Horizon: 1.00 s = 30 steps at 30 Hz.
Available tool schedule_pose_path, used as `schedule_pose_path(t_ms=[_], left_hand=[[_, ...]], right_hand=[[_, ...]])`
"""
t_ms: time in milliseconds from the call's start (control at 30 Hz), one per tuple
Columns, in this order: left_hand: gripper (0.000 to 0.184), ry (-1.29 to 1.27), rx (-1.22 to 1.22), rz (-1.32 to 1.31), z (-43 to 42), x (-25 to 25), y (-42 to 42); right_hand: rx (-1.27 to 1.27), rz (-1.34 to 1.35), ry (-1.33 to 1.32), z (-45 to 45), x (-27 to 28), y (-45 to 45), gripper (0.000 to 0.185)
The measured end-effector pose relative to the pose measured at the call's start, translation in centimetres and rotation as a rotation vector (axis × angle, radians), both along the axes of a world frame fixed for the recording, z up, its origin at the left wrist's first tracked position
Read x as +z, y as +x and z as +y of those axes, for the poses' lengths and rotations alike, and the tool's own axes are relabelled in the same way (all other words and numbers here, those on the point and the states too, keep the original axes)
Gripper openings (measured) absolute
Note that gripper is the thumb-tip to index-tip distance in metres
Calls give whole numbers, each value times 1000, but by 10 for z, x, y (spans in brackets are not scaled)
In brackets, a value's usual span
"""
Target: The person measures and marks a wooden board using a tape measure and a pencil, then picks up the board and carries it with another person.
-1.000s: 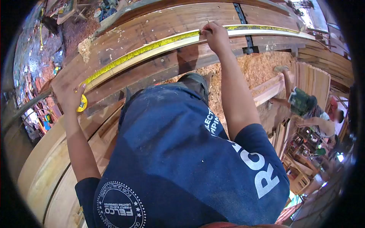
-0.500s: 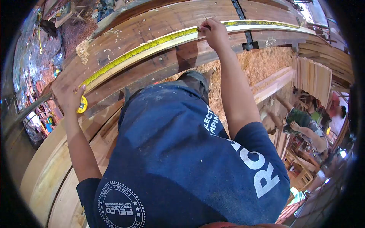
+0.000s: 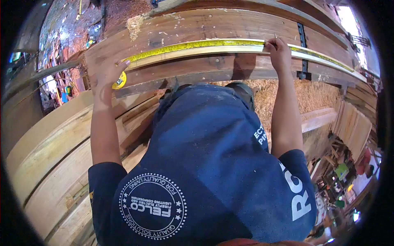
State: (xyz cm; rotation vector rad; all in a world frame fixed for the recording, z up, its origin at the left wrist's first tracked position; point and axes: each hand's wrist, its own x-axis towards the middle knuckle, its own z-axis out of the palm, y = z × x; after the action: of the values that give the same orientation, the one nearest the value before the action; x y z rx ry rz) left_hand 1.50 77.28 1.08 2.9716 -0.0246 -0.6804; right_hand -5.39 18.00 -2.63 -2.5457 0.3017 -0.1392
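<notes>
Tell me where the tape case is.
In the head view, the tape case is at upper left, against the left hand, at the left end of the yellow blade.

Glare whitens the upper right; a dark shadow falls on the table [image 3: 246, 24]; fisheye distortion bends the black-rimmed edges.

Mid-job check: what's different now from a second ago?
The view swung, so the bench and tape show further right. The co-worker in green shorts no longer shows at right. Nothing was visibly taken hold of or let go: the left hand stays at the yellow case, the right hand at the tape, which still lies along the pale strip.
</notes>
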Motion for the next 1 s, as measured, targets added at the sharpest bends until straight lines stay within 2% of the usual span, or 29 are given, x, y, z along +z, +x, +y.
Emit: schedule_pose_path(t_ms=[133, 233, 367, 500, 733, 833, 1000], left_hand=[[49, -48, -20, -139, -8, 6, -8], [48, 80, 14, 17, -21, 23, -4], [44, -77, -7, -65, 2, -11, -4], [43, -151, -45, -73, 3, -13, -7], [45, -5, -56, -34, 2, -15, -2], [47, -40, -119, -102, -4, -7, -5], [48, -4, -85, -7, -1, -10, -1]], right_hand=[[31, -41, -44, -1, -3, 0, 11], [37, -32, -6, -2, -8, 0, 11], [10, 21, -20, 1, 1, -1, 12], [-38, 49, 67, -1, -3, -2, 16], [-56, -55, 107, -3, -17, -4, 15], [-46, -92, 64, -2, -15, -5, 14], [-45, -116, 86, 0, -12, -4, 13]])
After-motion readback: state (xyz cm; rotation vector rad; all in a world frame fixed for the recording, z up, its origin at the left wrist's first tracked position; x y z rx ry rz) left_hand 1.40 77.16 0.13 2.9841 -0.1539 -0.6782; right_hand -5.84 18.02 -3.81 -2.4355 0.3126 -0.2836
